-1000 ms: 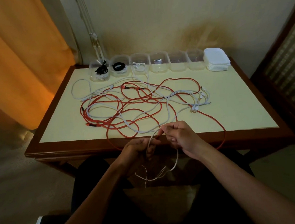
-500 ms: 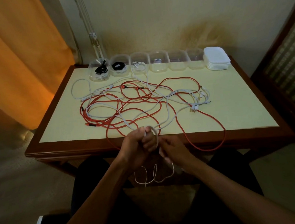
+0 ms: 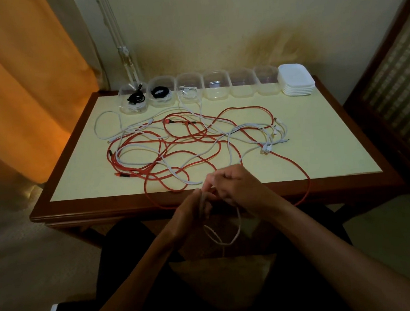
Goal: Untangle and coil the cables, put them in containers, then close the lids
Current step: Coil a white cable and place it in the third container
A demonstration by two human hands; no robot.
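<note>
A tangle of red cables point(image 3: 185, 142) and white cables point(image 3: 246, 130) covers the pale yellow table top point(image 3: 321, 151). At the near edge my left hand point(image 3: 193, 210) grips a small coil of a thin white cable point(image 3: 221, 237), whose loops hang below the table edge. My right hand point(image 3: 235, 184) pinches the same cable just above and right of the left hand. Along the back stand several clear containers point(image 3: 215, 84); the two leftmost hold black cables point(image 3: 135, 97), the third a white one point(image 3: 189, 91). A stack of white lids point(image 3: 296, 79) sits at the back right.
An orange curtain point(image 3: 21, 84) hangs at the left. A dark wooden piece of furniture point(image 3: 393, 71) stands at the right. A red cable loop point(image 3: 307, 186) hangs over the table's front edge beside my right forearm. The wall is close behind the containers.
My right hand has risen from below the table edge to above my left hand, drawing the white cable up. The hanging loops have shifted a little.
</note>
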